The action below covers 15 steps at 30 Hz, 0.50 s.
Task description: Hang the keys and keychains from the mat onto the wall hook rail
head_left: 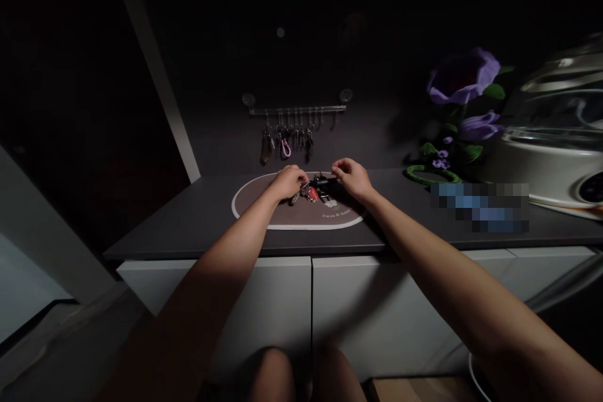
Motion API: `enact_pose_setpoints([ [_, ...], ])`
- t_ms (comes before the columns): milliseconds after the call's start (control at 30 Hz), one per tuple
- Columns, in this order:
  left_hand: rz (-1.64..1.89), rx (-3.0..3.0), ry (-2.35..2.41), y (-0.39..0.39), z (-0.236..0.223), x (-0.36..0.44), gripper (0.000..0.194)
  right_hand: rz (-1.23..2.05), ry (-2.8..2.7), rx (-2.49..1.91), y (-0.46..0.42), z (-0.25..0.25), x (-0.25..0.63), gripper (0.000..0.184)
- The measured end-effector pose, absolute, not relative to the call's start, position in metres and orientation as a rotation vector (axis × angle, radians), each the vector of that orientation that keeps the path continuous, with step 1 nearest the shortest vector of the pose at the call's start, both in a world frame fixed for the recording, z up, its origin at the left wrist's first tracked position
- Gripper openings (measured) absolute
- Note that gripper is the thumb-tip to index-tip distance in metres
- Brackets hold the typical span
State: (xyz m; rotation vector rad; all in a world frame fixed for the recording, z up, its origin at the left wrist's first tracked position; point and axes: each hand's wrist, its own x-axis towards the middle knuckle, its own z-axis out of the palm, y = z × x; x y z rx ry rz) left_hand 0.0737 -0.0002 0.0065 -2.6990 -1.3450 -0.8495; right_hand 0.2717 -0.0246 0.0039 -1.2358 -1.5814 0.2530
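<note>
A bunch of keys (316,191) with a black fob and a red tag lies over an oval brown mat (264,212) with a white rim on the dark countertop. My left hand (288,181) is closed on the left end of the bunch. My right hand (352,177) pinches the black fob at the right end. Both hands hold the bunch just above the mat. The light is dim, so the small parts are hard to make out.
A wall rail with hooks (296,110) carries several hanging keys, one with a pink loop (285,149). Purple artificial flowers (464,78) and a green ring (431,174) stand at the right, beside a white helmet (560,132). White cabinet doors (311,308) are below the counter.
</note>
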Motion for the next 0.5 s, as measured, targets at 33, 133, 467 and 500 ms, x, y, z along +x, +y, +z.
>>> enact_pose_setpoints([
  [33, -0.841, -2.691, -1.359, 0.0, 0.007, 0.073, 0.028, 0.256, -1.591, -1.233, -0.026, 0.005, 0.272, 0.019],
  [133, -0.84, -2.679, -1.385, 0.001, 0.007, 0.071, 0.029, 0.277, -1.678, -1.235, -0.029, 0.007, 0.272, 0.023],
  [467, -0.858, -2.7, -1.41, 0.001, 0.006, 0.072, 0.03, 0.123, -1.675, -1.579, -0.006, 0.011, 0.274, 0.013],
  [500, -0.855, -2.696, -1.407, 0.002, 0.006, 0.072, 0.03, 0.134, -1.674, -1.624, 0.0, 0.012, 0.273, 0.014],
])
